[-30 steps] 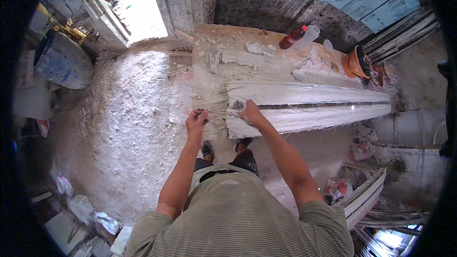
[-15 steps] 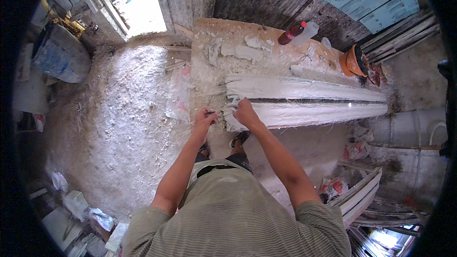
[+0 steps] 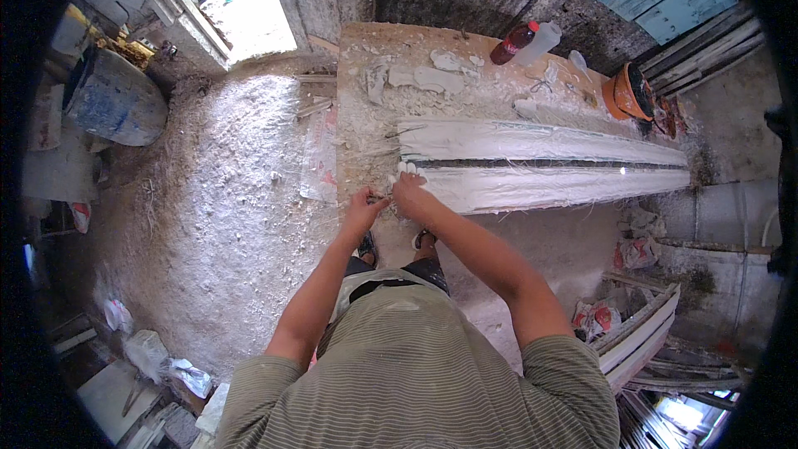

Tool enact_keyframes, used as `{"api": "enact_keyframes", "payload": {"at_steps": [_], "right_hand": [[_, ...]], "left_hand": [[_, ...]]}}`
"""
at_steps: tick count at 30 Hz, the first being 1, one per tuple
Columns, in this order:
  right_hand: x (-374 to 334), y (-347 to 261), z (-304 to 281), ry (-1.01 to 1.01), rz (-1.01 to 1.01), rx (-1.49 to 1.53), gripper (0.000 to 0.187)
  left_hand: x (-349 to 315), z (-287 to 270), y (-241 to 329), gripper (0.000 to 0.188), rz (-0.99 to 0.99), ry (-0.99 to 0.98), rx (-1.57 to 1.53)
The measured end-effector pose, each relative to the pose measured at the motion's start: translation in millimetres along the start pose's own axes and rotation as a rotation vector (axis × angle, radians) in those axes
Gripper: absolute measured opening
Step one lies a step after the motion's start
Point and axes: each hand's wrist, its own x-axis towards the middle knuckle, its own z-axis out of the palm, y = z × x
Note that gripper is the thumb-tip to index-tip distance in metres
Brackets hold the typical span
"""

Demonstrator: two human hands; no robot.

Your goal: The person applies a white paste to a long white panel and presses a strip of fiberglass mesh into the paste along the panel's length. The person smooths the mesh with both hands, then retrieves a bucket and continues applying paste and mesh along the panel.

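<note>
Two long white plaster-coated strips lie side by side across the table. The far strip (image 3: 532, 140) and the near strip (image 3: 549, 187) have a dark gap between them. My right hand (image 3: 409, 193) is at the left end of the near strip, its fingers bent and whitened at the tips; what is in them is hidden. Close by on the left, just off the strip's end, my left hand (image 3: 363, 211) has its fingers pinched together around something small and dark that I cannot make out.
The dusty table (image 3: 357, 133) holds plaster scraps (image 3: 426, 79), a red-brown bottle (image 3: 514, 43), a translucent jug (image 3: 540, 41) and an orange bucket (image 3: 628, 93). A blue-stained barrel (image 3: 116, 100) stands on the left. Wooden boards (image 3: 640, 337) lean at the lower right.
My right hand has shifted left and turned at the strip's end. My left hand has moved slightly right and down, closer to it. The whole view has shifted a little.
</note>
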Motion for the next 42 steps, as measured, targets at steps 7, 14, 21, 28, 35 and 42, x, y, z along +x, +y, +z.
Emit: {"api": "enact_keyframes", "payload": {"at_steps": [7, 14, 21, 28, 35, 42], "right_hand": [[-15.4, -9.4, 21.4, 0.087, 0.164, 0.253, 0.023], [-52.2, 31.6, 58.2, 0.554, 0.523, 0.791, 0.038], [-67.8, 129.2, 117.7, 0.717, 1.249, 0.908, 0.042], [-95.9, 212.1, 138.5, 1.44, 0.946, 1.197, 0.025], [-115.4, 174.6, 76.9, 0.937, 1.022, 0.865, 0.025], [-82.8, 12.9, 44.7, -0.002, 0.434, 0.309, 0.042]], "left_hand": [[-3.2, -0.9, -0.8, 0.022, -0.072, 0.064, -0.14], [17.2, -15.9, -9.6, 0.022, -0.062, 0.068, -0.212], [19.7, -9.3, -18.5, 0.021, -0.027, 0.014, -0.013], [25.1, -16.0, -20.1, 0.02, -0.022, -0.081, -0.041], [20.8, -20.0, -17.0, 0.025, -0.042, -0.129, -0.015], [11.0, -18.7, -31.4, 0.028, 0.008, -0.112, 0.121]]}}
